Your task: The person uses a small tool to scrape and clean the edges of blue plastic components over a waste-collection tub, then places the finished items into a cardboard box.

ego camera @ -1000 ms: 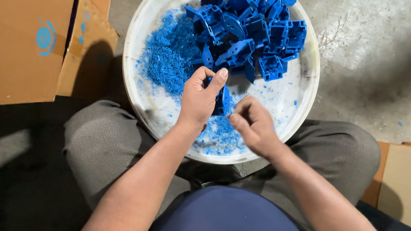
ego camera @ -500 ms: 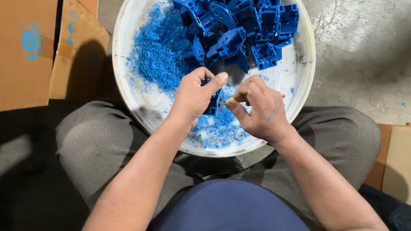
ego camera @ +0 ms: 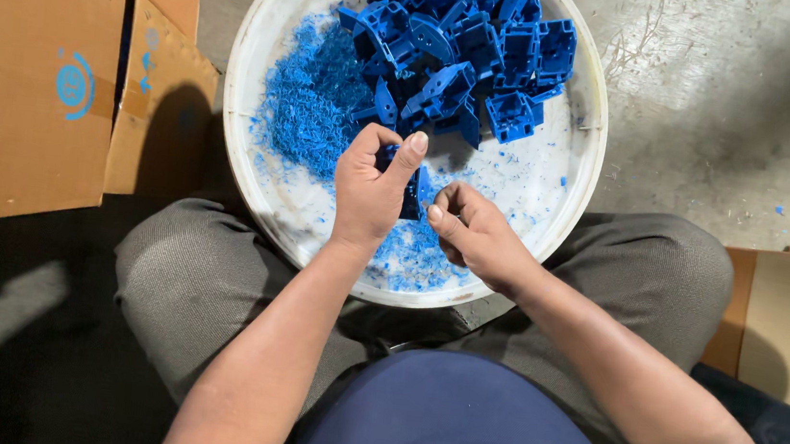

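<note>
So the person is sitting with a big white tub [ego camera: 584, 187] between their knees, and everything happens over its near half. The left hand [ego camera: 371, 191] has its grip clamped on a small dark blue plastic part [ego camera: 414, 193], thumb on one side and fingers curled over the top. The part sits just right of that hand, and what shows of it runs more or less upright in the picture, though most of it is hidden by the fingers, so I can't call its long axis for sure.

The right hand [ego camera: 473, 231] is right next to it on the tub's near side, fingers pinched together at the part's lower edge. Whether it's holding a sliver or a small tool, can't tell, too tiny. Left hand is clearly the one carrying the part; right hand comes at it from the right and slightly below.

Toward the tub's far rim there's a heap of blue moulded pieces [ego camera: 474, 51], well apart from both hands. On the tub's left side lies a drift of blue shavings [ego camera: 305, 107], with a smaller scatter directly under the hands. Nothing sits between the two hands. Outside the tub to the left are cardboard boxes [ego camera: 28, 71]; bare concrete floor [ego camera: 735, 100] is off to the right.
</note>
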